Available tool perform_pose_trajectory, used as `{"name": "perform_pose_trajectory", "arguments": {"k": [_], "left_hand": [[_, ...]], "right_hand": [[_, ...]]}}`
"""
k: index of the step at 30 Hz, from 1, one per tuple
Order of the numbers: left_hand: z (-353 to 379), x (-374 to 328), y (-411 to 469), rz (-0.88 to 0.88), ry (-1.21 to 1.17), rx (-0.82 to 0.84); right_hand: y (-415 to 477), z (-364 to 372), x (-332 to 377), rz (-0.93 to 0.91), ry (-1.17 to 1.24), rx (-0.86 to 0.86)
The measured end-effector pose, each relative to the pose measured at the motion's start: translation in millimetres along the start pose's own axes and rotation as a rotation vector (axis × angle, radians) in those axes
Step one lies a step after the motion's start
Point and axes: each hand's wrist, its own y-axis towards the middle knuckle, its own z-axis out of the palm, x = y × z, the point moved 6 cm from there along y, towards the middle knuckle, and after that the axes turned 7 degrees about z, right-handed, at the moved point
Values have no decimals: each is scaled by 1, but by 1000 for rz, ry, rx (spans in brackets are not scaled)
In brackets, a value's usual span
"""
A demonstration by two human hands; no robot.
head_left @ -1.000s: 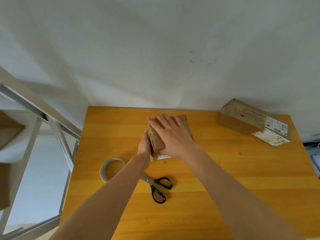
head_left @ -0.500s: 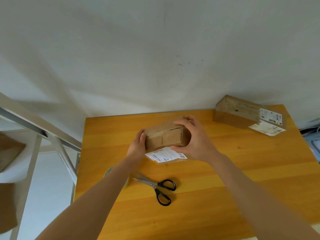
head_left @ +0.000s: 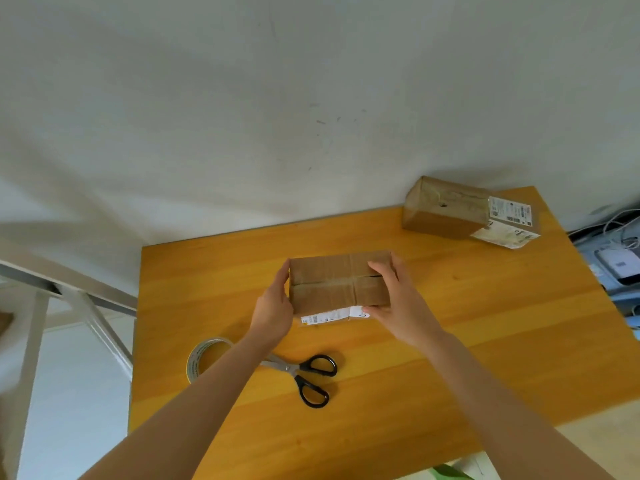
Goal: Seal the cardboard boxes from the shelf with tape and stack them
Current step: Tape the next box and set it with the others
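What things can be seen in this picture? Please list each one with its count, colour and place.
table: 1, orange-yellow wood, against the white wall.
near box: 1, brown cardboard, white label on its near side, at the table's middle, between both hands.
far box: 1, brown cardboard, white labels, far right corner of the table.
tape roll: 1, pale, near left of the table, partly behind the left forearm.
scissors: 1, black handles, beside the tape roll.
shelf frame: 1, white-grey metal, left of the table.
cables: several, white, right of the table.
left hand: 1, holds the near box's left end.
right hand: 1, grips its right end.
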Motion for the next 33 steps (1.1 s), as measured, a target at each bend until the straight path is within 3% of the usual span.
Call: {"name": "perform_pose_trajectory", "arguments": {"k": [3, 6, 8, 11, 15, 20, 26, 33], "left_hand": [[5, -12, -12, 180, 54, 41], [16, -20, -22, 408, 459, 157], [15, -26, -27, 534, 754, 155], [15, -40, -33, 731, 934, 126], [27, -44, -26, 820, 958, 127], [73, -68, 2, 803, 963, 260], [130, -112, 36, 897, 958, 369], [197, -171, 67, 951, 952, 429]], "right_hand": [[-6, 12, -6, 23, -4, -3], [-7, 19, -8, 30, -105, -56], [-7, 18, 1, -68, -310, -139], [-11, 26, 18, -308, -506, -164], [-8, 30, 8, -349, -478, -83], [-6, -6, -30, -233, -448, -194], [12, -43, -91, -82, -471, -160], [22, -95, -152, 99, -509, -237]]}}
